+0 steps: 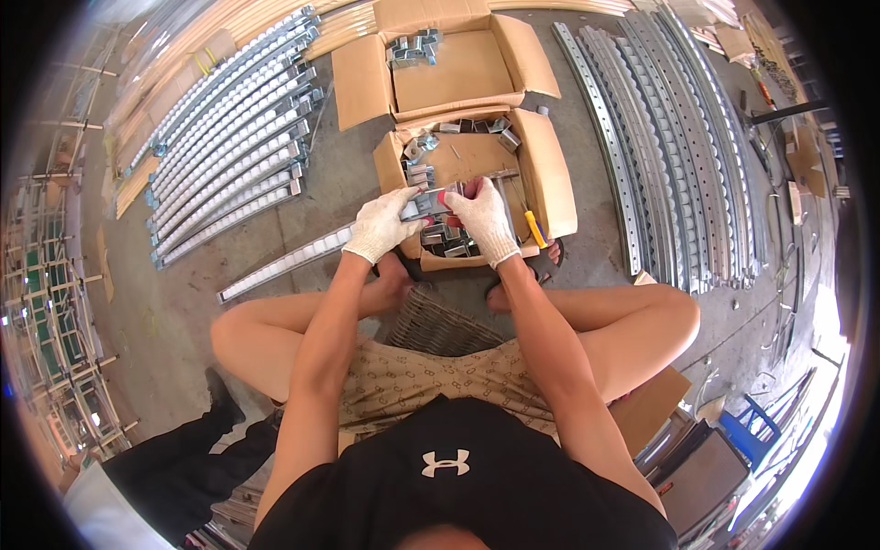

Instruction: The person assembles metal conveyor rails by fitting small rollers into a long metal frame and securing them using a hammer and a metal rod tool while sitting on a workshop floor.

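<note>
Both my hands wear cream knit gloves with red fingertips. My left hand (383, 225) is closed around the end of a roller track (291, 263), a metal rail with white rollers that slants down to the floor at the left. A grey metal bracket (427, 203) sits at this end of the track. My right hand (482, 218) has its fingers closed on the bracket's right side; the fingertips partly hide it. Below both hands stands an open cardboard box (547, 174) with several loose metal brackets (447, 240). A yellow-handled screwdriver (534, 229) leans inside its right part.
Beyond is a second open cardboard box (449, 92) with metal brackets in one corner. Several roller tracks (229, 170) lie in rows at the left, and metal rails (646, 147) at the right. Another person's dark-clothed leg (183, 458) is at the lower left.
</note>
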A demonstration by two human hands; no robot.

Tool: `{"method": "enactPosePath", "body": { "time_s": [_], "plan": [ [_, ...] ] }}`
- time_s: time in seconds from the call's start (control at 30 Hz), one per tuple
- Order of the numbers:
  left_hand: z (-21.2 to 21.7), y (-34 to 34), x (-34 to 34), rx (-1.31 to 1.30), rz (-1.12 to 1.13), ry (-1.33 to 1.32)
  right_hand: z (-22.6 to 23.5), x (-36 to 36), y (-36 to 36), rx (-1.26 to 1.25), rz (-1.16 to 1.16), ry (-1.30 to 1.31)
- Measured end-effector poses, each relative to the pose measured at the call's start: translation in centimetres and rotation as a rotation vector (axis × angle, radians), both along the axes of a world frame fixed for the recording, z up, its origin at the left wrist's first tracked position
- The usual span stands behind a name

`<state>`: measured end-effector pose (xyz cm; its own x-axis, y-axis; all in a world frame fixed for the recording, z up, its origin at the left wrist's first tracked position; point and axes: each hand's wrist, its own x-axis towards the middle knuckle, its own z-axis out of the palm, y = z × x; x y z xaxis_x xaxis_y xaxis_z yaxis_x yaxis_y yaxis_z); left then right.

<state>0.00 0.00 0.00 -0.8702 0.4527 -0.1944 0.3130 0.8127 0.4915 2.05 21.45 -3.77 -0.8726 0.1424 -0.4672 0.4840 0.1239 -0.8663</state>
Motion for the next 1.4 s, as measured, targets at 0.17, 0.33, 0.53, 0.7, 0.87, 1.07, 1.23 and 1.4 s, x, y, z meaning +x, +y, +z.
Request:
{"method": "enactPosePath", "body": {
  "time_s": [0.17, 0.33, 0.53, 0.7, 0.87, 1.07, 1.23, 1.4],
  "plan": [
    [1.8, 0.0, 0.5, 0.056, -0.009, 0.144, 6.6, 1.8, 0.2, 0.037, -0.054, 0.215],
    [4.1, 0.0, 1.2, 0.084, 0.024, 0.163, 11.2, 1.7, 0.4, 0.05, 0.119, 0.206],
    [3.9, 0.1, 2.0, 0.1, 0.027, 0.179, 10.2, 2.4, 0.2, 0.133, 0.172, 0.357],
    [4.0, 0.4, 2.4, 0.11, 0.052, 0.148, 10.8, 1.8, -0.7, 0.366, 0.353, 0.348],
    [4.7, 0.8, 2.3, 0.066, 0.054, 0.175, 8.5, 1.3, 0.9, 0.03, 0.331, 0.363],
    [6.1, 1.8, 2.1, 0.003, 0.068, 0.091, 10.0, 0.9, 0.3, 0.363, 0.527, 0.477],
    [6.1, 2.3, 1.9, 0.009, 0.051, 0.19, 11.9, 0.8, -0.5, 0.249, 0.475, 0.441],
    [4.4, 2.7, 2.1, 0.039, 0.015, 0.323, 9.5, 1.4, 1.2, 0.207, 0.557, 0.466]
  ]
}}
